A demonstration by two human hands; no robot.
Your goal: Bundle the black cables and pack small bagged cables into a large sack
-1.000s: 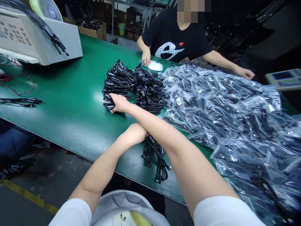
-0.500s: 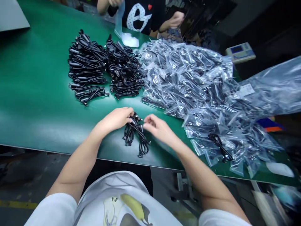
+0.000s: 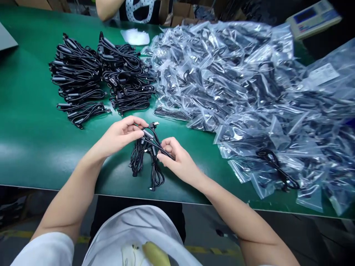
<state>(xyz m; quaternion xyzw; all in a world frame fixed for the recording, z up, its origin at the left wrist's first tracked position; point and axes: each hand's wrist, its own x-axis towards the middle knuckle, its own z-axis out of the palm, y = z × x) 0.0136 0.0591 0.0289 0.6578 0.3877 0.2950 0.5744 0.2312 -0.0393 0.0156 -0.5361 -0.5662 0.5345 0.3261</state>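
The left grip [image 3: 122, 135] is closed on a black cable [image 3: 149, 135], thumb and fingertips pinching it near its thick grey-black section. A plug at that end pokes out just beyond the left fingertips. From there the cable slants down toward the right grip [image 3: 179, 162], whose thumb and curled fingers close around its strands at the other end. So the cable lies between the two grips, above the near part of the green tabletop [image 3: 188, 188].

Right below the held cable, two looped bundles of black cable lie side by side: a left bundle [image 3: 137, 159] under the left fingertips and a right bundle [image 3: 156, 175] reaching nearer the tabletop's edge. Whether the held cable touches them is hard to tell.

Beyond the left grip, a left stack [image 3: 77, 83] and a right stack [image 3: 126, 79] of coiled cables sit next to each other. To the right spreads a wide heap of bagged cables [image 3: 222, 85], with an unbagged cable [image 3: 277, 170] lying on top.
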